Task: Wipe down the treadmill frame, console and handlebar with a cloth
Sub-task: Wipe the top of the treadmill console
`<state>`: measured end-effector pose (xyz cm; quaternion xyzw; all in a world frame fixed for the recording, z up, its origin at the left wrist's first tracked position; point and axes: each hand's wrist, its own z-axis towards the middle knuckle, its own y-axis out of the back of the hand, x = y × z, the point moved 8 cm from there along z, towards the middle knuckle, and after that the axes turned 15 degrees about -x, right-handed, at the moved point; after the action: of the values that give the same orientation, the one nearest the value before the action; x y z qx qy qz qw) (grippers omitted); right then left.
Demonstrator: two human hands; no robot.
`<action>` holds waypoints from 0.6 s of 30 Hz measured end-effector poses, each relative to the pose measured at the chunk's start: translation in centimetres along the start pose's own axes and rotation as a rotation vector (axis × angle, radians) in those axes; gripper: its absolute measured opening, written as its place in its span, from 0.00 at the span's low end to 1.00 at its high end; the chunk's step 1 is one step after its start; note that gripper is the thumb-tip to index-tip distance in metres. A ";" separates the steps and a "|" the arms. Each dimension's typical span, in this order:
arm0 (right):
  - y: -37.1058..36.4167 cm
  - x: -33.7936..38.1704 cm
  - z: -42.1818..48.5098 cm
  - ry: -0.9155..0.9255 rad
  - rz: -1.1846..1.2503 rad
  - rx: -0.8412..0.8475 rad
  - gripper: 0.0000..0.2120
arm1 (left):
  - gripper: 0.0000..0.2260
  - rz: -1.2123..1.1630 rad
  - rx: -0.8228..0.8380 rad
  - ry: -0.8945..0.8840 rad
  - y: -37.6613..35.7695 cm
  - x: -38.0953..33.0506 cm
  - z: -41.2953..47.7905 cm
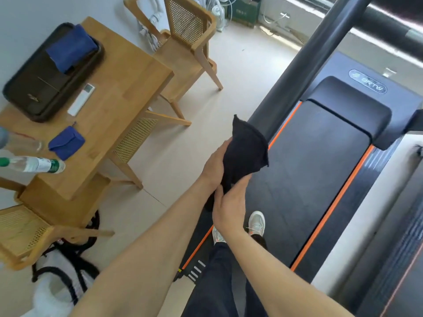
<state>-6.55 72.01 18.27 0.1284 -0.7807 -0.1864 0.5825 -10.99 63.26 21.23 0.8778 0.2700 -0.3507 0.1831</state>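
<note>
Cloth, dark and bunched, wraps the lower part of the slanting upright post on the left side of the treadmill frame, and both my hands are on it. My left hand curls round the cloth from the left, palm against the fabric, fingertips hidden behind it. My right hand sits just below, touching the left one, with thumb and fingers closed on the cloth's lower end. The post disappears under the fabric where I grip. One corner of the cloth sticks up above my left hand; another juts out to the right, over the orange stripe edging the belt. I stand on the belt in pale shoes. The black handlebar crosses the top right corner, well apart from my hands. To my left, a wooden table carries a dark tray with a blue rag folded on it. Beside the tray lie a white remote, a second blue rag and a plastic bottle. A wooden chair stands beyond the table.
</note>
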 end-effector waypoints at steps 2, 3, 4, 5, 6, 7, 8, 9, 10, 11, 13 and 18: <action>-0.6 0.2 -0.6 -0.020 0.028 -0.027 0.43 | 0.16 0.058 0.024 0.015 -0.6 -1.2 0.9; -0.8 0.2 -0.6 -0.029 0.026 -0.047 0.44 | 0.16 0.057 0.036 0.054 -0.9 -1.5 1.4; -1.0 0.2 -0.6 -0.041 0.023 -0.063 0.44 | 0.16 0.054 0.052 0.102 -1.1 -1.5 1.8; -1.0 0.2 -0.5 -0.051 0.031 -0.078 0.44 | 0.15 0.057 0.074 0.137 -1.2 -1.5 2.0; -1.0 0.4 -0.3 -0.061 0.052 -0.095 0.43 | 0.15 0.053 0.094 0.154 -1.4 -1.6 2.2; -0.8 0.7 0.0 -0.064 0.083 -0.118 0.43 | 0.15 0.027 0.113 0.172 -1.5 -1.5 2.0; -0.6 1.0 0.4 -0.068 0.120 -0.142 0.42 | 0.15 -0.015 0.128 0.191 -1.7 -1.4 1.8; -0.4 1.5 1.0 -0.060 0.161 -0.166 0.41 | 0.14 -0.052 0.131 0.198 -1.8 -1.2 1.4; 0.0 2.0 1.5 -0.041 0.194 -0.189 0.38 | 0.14 -0.067 0.106 0.176 -1.6 -0.9 1.3; 0.6 2.5 2.1 -0.006 0.221 -0.208 0.35 | 0.14 -0.073 0.067 0.134 -1.2 -0.4 1.3; 1.8 3.7 3.9 0.096 0.265 -0.225 0.27 | 0.16 -0.070 -0.035 0.015 -0.2 0.4 0.9; 3.6 4.9 9.2 0.152 0.329 -0.188 0.31 | 0.17 -0.072 -0.109 -0.188 -0.2 2.2 -1.6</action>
<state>-16.67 74.50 21.80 -0.0420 -0.7241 -0.1506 0.6718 -8.93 64.95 20.73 0.8196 0.3017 -0.4225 0.2423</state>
